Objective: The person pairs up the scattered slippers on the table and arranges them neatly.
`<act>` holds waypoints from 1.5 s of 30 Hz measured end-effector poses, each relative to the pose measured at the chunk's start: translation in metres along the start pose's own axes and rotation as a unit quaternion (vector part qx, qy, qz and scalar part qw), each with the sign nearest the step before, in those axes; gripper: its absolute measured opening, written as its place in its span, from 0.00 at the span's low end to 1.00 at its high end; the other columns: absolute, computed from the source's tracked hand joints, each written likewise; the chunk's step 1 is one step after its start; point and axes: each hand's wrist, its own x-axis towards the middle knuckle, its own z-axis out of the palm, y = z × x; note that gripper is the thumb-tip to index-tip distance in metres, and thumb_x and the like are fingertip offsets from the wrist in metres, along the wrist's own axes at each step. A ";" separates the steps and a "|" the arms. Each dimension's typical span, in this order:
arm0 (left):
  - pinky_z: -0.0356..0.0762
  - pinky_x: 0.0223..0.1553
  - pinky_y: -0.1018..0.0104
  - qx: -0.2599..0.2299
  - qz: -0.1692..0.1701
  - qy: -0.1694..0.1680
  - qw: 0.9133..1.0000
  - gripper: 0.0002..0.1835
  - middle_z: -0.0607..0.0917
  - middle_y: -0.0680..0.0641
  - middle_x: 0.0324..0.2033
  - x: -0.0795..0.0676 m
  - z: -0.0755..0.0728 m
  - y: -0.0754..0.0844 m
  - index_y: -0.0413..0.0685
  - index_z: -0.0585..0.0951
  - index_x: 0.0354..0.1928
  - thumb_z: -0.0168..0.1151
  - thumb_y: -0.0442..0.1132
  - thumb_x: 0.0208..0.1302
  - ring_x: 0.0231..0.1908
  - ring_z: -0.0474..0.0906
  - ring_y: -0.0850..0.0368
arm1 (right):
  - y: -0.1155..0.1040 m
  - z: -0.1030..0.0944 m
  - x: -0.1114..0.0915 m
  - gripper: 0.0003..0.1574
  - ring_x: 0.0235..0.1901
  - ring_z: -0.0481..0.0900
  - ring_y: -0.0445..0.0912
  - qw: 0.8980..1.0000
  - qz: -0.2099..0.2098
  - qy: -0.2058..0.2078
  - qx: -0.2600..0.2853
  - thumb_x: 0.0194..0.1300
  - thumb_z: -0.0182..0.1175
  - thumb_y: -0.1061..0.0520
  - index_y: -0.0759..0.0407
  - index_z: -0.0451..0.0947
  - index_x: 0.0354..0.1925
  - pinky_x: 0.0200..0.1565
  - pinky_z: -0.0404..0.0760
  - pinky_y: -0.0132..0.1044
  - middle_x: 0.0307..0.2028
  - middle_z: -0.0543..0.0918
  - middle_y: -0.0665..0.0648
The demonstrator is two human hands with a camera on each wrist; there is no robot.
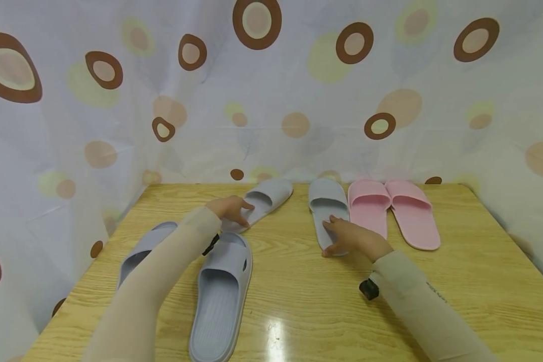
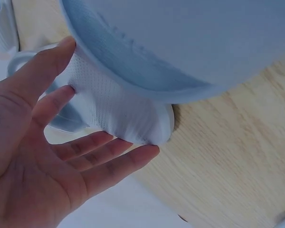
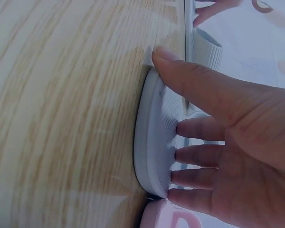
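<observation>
My left hand (image 1: 230, 208) reaches over the heel end of a light grey slipper (image 1: 276, 189), which lies slanted near the back of the table. In the left wrist view its fingers are spread and fairly straight, with the tips at the edges of the textured insole (image 2: 97, 97). My right hand (image 1: 355, 238) is over the heel of a second light grey slipper (image 1: 327, 191), whose toe points to the back. The right wrist view has the thumb beside the heel rim (image 3: 145, 142) and the extended fingertips against the insole. Both slippers rest on the table.
A pink slipper (image 1: 368, 188) stands against the right grey slipper, with another pink slipper (image 1: 416, 221) beside it. Nearer me are a blue-grey slipper (image 1: 217, 301) and its match (image 1: 151, 239), partly behind my left sleeve. A spotted curtain (image 1: 271, 90) hangs behind the wooden table (image 1: 298, 301).
</observation>
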 end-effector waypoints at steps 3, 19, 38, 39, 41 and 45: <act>0.60 0.66 0.51 -0.001 -0.002 -0.005 1.000 0.36 0.63 0.39 0.69 0.001 -0.001 0.003 0.56 0.65 0.71 0.65 0.49 0.63 0.69 0.58 0.42 | 0.000 0.000 -0.001 0.54 0.67 0.51 0.72 1.000 -0.003 0.001 0.000 0.58 0.69 0.48 0.76 0.56 0.68 0.67 0.54 0.60 0.68 0.51 0.81; 0.78 0.47 0.55 -0.015 -0.004 -0.038 0.999 0.39 0.58 0.41 0.72 0.004 -0.004 0.019 0.62 0.63 0.72 0.68 0.48 0.60 0.66 0.63 0.44 | -0.001 -0.003 -0.003 0.53 0.67 0.52 0.72 1.000 -0.009 0.004 -0.006 0.59 0.69 0.47 0.76 0.56 0.68 0.66 0.54 0.59 0.68 0.51 0.80; 0.55 0.68 0.49 0.088 0.018 -0.090 0.992 0.48 0.55 0.42 0.73 -0.002 -0.006 0.046 0.59 0.55 0.75 0.71 0.49 0.56 0.72 0.50 0.46 | 0.002 -0.001 -0.004 0.54 0.67 0.51 0.72 1.000 -0.010 0.003 0.009 0.59 0.69 0.47 0.76 0.55 0.69 0.66 0.54 0.59 0.68 0.50 0.80; 0.55 0.68 0.49 0.091 0.019 -0.090 0.992 0.48 0.55 0.41 0.73 -0.002 -0.006 0.048 0.59 0.55 0.75 0.71 0.49 0.57 0.72 0.50 0.46 | 0.001 -0.001 -0.004 0.54 0.67 0.51 0.72 1.000 -0.011 0.004 0.006 0.59 0.69 0.47 0.76 0.55 0.68 0.66 0.54 0.59 0.68 0.50 0.80; 0.56 0.67 0.49 0.098 0.027 -0.090 0.991 0.47 0.56 0.40 0.72 -0.003 -0.004 0.052 0.58 0.55 0.75 0.71 0.49 0.57 0.72 0.50 0.45 | 0.002 -0.001 -0.004 0.54 0.67 0.51 0.72 1.000 -0.012 0.006 0.005 0.58 0.69 0.47 0.76 0.55 0.68 0.66 0.54 0.59 0.68 0.51 0.80; 0.62 0.65 0.53 0.099 0.048 -0.092 0.990 0.48 0.53 0.37 0.73 -0.002 0.000 0.057 0.55 0.55 0.75 0.71 0.48 0.57 0.72 0.48 0.44 | 0.003 0.000 -0.004 0.55 0.67 0.52 0.72 1.000 -0.011 0.006 0.003 0.58 0.69 0.47 0.76 0.55 0.69 0.66 0.55 0.59 0.68 0.51 0.81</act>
